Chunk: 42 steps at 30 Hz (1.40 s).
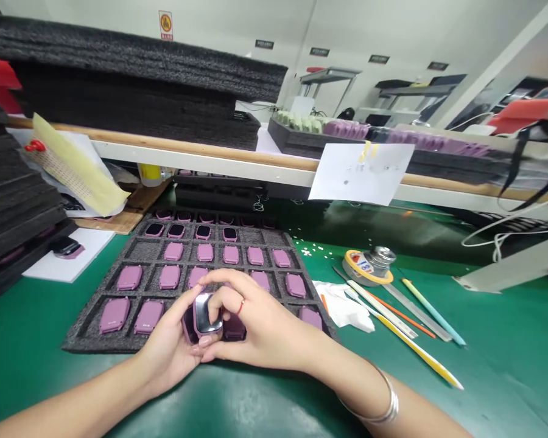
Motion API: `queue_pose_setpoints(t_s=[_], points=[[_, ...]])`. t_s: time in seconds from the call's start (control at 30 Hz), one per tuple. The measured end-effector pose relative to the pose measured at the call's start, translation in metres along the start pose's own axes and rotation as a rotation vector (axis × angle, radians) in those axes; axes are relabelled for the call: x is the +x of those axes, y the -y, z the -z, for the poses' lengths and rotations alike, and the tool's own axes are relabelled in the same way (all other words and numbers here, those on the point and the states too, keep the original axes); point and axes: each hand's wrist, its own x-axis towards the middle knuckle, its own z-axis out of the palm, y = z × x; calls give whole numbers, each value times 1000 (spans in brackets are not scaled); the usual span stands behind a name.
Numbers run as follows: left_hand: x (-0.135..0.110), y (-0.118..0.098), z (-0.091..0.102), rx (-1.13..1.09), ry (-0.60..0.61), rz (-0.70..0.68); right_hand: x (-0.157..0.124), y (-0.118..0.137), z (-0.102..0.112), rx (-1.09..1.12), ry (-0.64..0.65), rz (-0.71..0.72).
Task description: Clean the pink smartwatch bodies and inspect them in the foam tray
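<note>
My left hand (171, 344) and right hand (260, 322) grasped one watch (202, 316), fingertip at its front; tray (147, 250) ran beyond my grip. Seemingly mid-handling; next move needed steady left support.

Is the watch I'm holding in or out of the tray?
Out: your left hand and right hand hold the watch, its screen facing you.

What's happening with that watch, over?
Left grip holding purple-edged watch. Right grip touching its glossy screen. Foam tray close by; nothing seen blocking.
</note>
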Motion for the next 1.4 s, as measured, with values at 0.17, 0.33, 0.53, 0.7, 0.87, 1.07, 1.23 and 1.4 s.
queue_pose_setpoints(t_s=[0.17,0.33,0.53,0.7,0.87,1.07,1.23,1.4], points=[[3,-1,4,-46,0,46,-5,-12,-5,124,-28,-43],[2,-1,4,-51,-7,5,-5,-10,-5,142,-81,-23],[3,4,3,-24,116,-6,-7,-10,-6,142,-216,-15],[3,2,5,35,143,35,-8,-8,-5,237,-578,-67],[2,2,8,6,166,38,-10,-8,-3,137,-436,-43],[0,1,8,18,129,17,-10,-13,-13,40,-189,-11],[-2,-1,4,55,126,-4,-10,-11,-15,54,-192,3],[-3,1,5,44,109,-2,-11,-13,-14,45,-179,4]])
